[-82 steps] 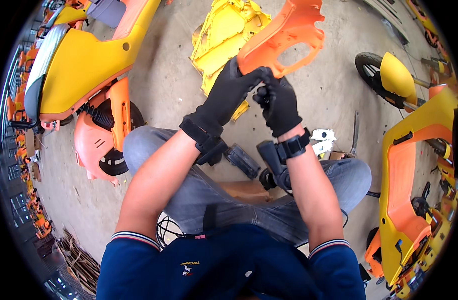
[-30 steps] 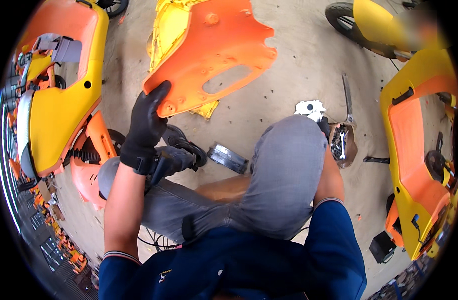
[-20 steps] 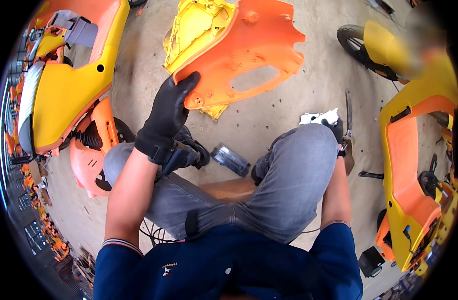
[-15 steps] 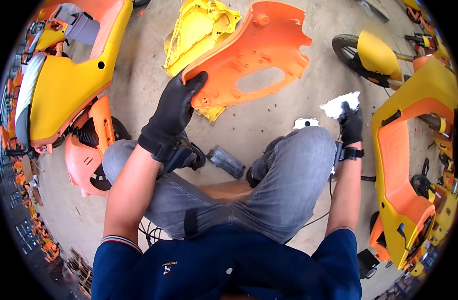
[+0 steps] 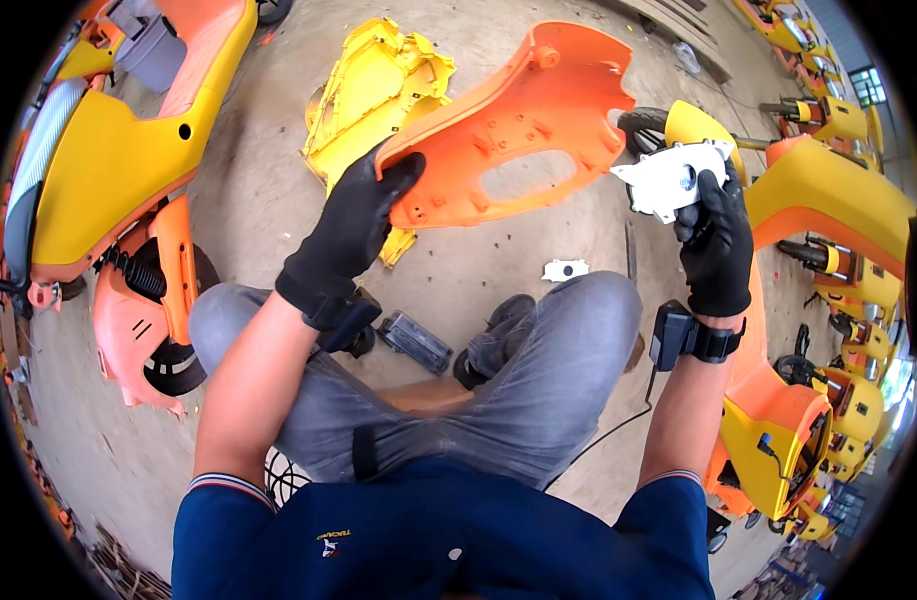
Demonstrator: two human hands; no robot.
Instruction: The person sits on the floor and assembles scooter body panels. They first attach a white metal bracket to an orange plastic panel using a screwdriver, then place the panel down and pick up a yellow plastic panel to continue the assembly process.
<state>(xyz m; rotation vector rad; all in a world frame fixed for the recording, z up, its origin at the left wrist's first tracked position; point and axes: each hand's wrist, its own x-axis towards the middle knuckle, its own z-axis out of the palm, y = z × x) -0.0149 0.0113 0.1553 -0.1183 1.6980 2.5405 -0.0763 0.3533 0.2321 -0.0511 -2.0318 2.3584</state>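
Gripped at its lower left corner by my black-gloved left hand [image 5: 364, 215] is a large orange plastic scooter body panel [image 5: 469, 150]. Its ribbed inner side faces me, and an oval opening shows near its lower edge. My right hand [image 5: 717, 235], also gloved, pinches a white flat plate with jagged tabs and a dark round hole [image 5: 669, 180]. That plate is held up just right of the panel, apart from it. A second, smaller white plate [image 5: 565, 270] lies on the floor by my right knee. Yellow plastic panels [image 5: 364, 95] rest on the floor behind the orange one.
A dark grey rectangular box [image 5: 416, 342] lies between my feet. Yellow and orange scooters stand on the left [image 5: 119, 170] and the right [image 5: 829, 205]. A pink-orange wheel cover [image 5: 129, 335] is near my left knee. Planks [image 5: 679, 30] lie at the far right.
My right hand has lifted the white plate off the floor area, up beside the orange panel. The left hand still holds the panel, nearly in place. The view has shifted to the right.
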